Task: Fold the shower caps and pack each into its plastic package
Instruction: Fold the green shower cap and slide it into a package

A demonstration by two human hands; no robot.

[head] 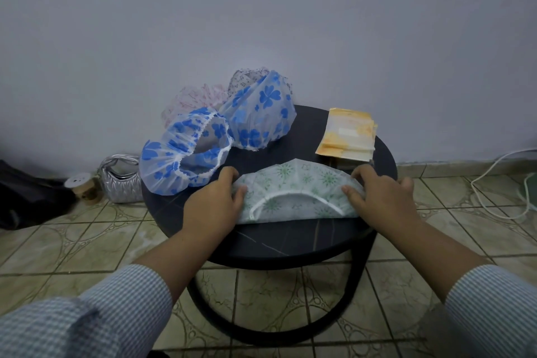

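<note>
My left hand pinches one end of the green-patterned shower cap and my right hand grips the other, the cap lying flat between my fingers as a half-moon on the dark round table; I judge the thin, slippery film could spring open or slide if either grip slackens, since the gathered white elastic hem wants to pucker; beyond my left fingertips two puffy blue-flowered caps crowd close and could be dragged along; the flat orange packages sit stacked just past my right fingers
</note>
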